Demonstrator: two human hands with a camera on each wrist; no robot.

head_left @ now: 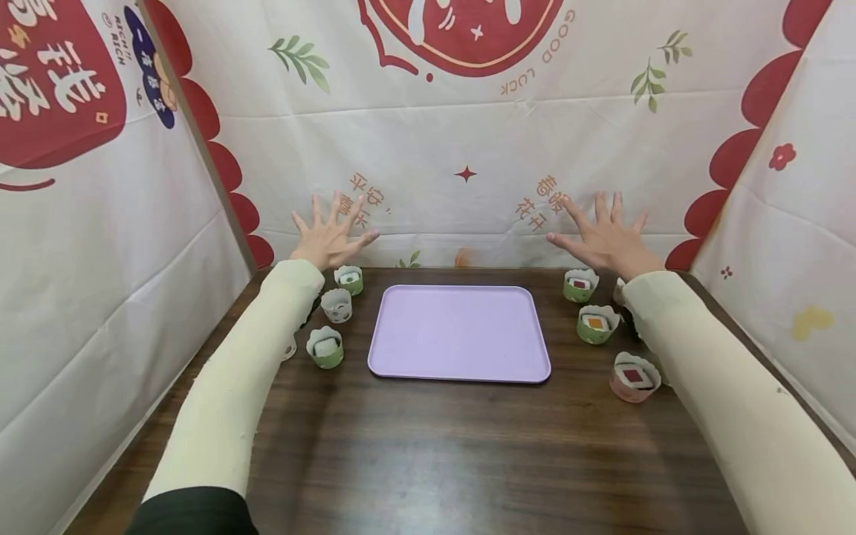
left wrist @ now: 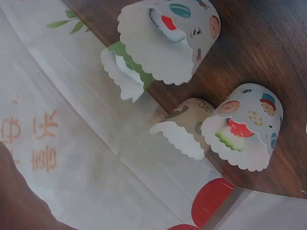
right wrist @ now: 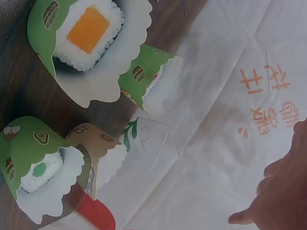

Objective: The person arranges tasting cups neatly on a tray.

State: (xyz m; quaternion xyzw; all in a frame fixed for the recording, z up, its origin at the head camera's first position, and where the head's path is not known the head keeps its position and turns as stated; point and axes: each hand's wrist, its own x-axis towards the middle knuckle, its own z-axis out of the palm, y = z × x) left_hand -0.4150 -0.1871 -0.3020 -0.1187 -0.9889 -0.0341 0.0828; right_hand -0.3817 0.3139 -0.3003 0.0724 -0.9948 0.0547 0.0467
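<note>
Left grip point(head_left: 327, 244): fingers spread wide, nothing held, seen left of centre against the printed cloth point(head_left: 428, 141)
Right grip point(head_left: 607, 244): pretty much mirrored right of centre, fingers splayed, nothing held
Left cups point(head_left: 336, 306): grouped left of centre just below the hand, little rice bites tucked inside, some partly hidden by the sleeve point(head_left: 234, 386)
Right cups point(head_left: 592, 336): spread right of centre, one rice bite topped with orange
Tray point(head_left: 459, 333): lilac, set mid-frame on the dark counter point(head_left: 428, 461)
</note>
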